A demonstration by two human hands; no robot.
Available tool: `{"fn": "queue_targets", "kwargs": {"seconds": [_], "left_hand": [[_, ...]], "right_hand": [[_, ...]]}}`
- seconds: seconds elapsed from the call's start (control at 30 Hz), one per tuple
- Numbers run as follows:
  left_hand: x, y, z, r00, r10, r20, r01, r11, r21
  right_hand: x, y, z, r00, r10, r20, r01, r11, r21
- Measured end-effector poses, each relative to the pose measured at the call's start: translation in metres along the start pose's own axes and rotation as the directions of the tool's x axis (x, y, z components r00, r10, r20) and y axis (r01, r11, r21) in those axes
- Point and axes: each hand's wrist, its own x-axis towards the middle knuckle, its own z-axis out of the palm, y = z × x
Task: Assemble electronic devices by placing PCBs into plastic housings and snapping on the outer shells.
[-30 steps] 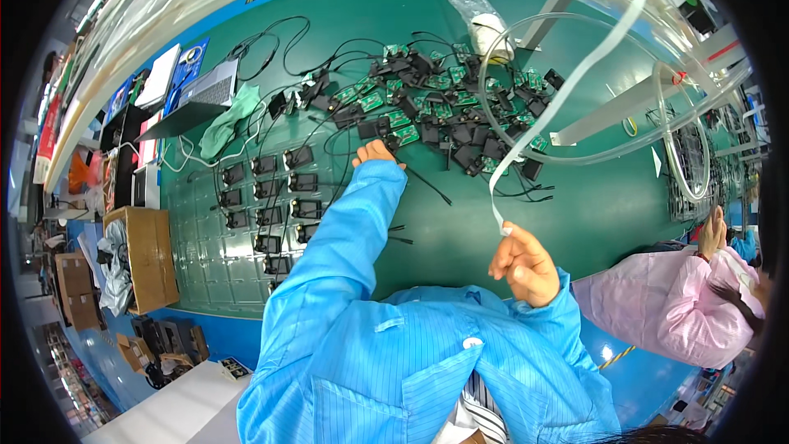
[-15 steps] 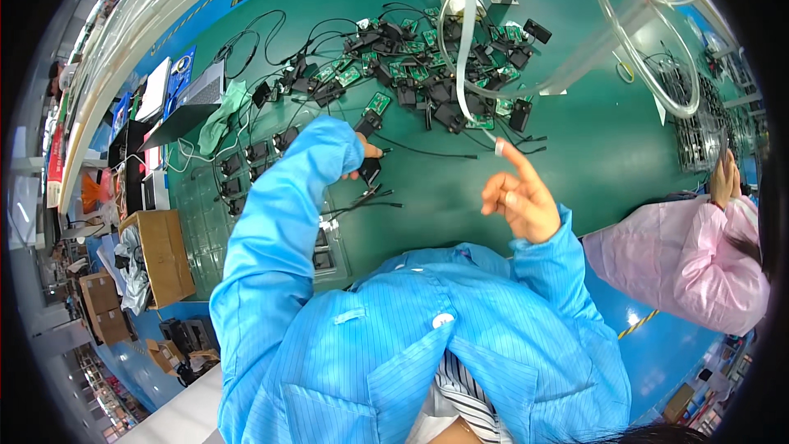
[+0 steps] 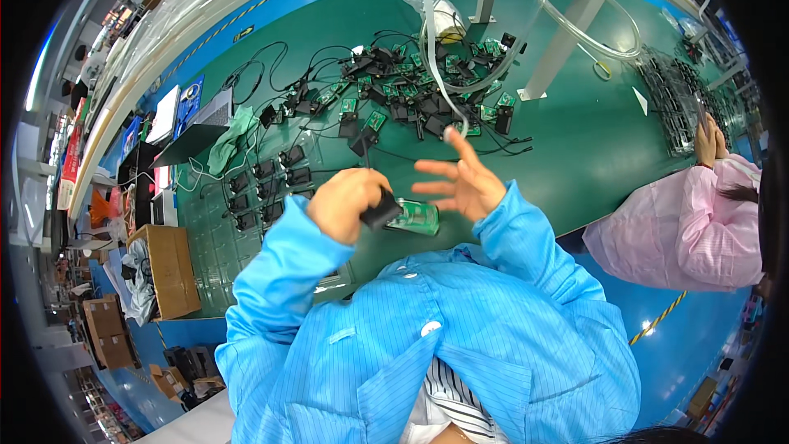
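My left hand is closed on a black plastic module above the table. A green circuit board sticks out of the module's right side. My right hand hovers just right of the board, fingers spread, holding nothing I can see. Its raised index finger overlaps the lower end of a white tube; I cannot tell if they touch. Beyond both hands lies a heap of black modules with green boards and cables. A loose module with its board rests just past my left hand.
At left, clear trays hold several black modules. Behind them are a green cloth and a laptop. A metal post and coiled clear tubing stand far right. A person in pink sits at right.
My left hand has come nearer my body, lifting a module with its board. My right hand has moved left, and its fingers have spread from a curled, pointing pose.
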Motion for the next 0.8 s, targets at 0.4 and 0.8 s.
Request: {"fn": "queue_targets", "kwargs": {"seconds": [0.4, 0.8], "left_hand": [[0.002, 0.014, 0.048, 0.617, 0.39, -0.684, -0.356, 0.913, 0.2], [-0.046, 0.053, -0.049, 0.534, -0.551, -0.641, -0.552, 0.347, -0.758]], "right_hand": [[-0.005, 0.007, 0.062, 0.915, 0.085, 0.394, -0.135, 0.986, 0.101], [-0.034, -0.047, -0.025, 0.984, -0.106, -0.141, -0.143, -0.016, -0.99]]}}
